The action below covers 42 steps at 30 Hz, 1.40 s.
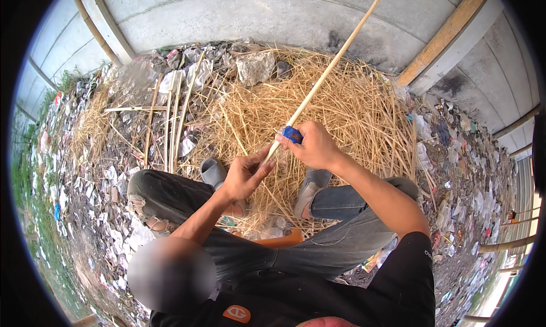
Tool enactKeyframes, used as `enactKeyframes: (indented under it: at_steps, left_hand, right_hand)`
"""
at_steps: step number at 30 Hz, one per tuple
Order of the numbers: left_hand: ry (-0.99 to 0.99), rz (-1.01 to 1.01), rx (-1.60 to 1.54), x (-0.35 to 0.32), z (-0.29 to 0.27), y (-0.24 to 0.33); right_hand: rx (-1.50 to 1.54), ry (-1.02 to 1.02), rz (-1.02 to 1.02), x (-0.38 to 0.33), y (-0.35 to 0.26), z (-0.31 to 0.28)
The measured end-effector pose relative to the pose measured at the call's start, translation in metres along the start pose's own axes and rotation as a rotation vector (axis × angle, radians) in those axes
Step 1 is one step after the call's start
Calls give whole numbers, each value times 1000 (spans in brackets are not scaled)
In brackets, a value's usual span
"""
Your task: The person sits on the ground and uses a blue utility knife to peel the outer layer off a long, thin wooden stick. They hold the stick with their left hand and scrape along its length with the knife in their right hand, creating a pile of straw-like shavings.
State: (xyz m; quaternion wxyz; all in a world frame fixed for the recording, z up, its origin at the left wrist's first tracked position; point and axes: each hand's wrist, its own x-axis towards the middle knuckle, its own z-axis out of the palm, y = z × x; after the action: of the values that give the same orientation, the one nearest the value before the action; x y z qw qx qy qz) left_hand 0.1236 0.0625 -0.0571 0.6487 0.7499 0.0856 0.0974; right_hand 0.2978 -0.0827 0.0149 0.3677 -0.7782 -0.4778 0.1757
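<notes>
The left hand's (245,176) fingers grip the near end of the pale stick (327,74), whose long axis slants forward and right over the straw (364,108), while the right hand (311,146), fingers closed on a blue object (292,135), sits farther along it.

Soft daylight, washed out at lower right; fisheye bends the wall (273,20); a round patch (172,274) blurs lower left; corners black.
</notes>
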Motion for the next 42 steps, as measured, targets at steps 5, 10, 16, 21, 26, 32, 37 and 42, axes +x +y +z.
enactKeyframes:
  at_steps: [5,10,16,21,26,32,37,42]
  left_hand:
    - [-68,-47,-68,0,-1,7]
    - [-161,-101,-256,0,-3,15]
    - [-178,-155,-487,0,-11,18]
    - [-188,-182,-556,4,-17,15]
    - [-157,-193,-556,3,-12,12]
    - [-168,-118,-441,2,-8,11]
    - [-219,-127,-354,0,-8,10]
    - [-245,-132,-400,0,-5,8]
  right_hand:
    - [265,-90,11,4,13,-5]
    - [378,-173,-61,3,14,-14]
    - [208,-255,-2,4,0,-30]
    - [44,-68,-112,2,7,-33]
    - [-16,108,-72,0,-7,-24]
    - [7,184,-343,-1,-1,-8]
    - [77,97,-127,0,4,-10]
    - [23,52,-81,1,5,-14]
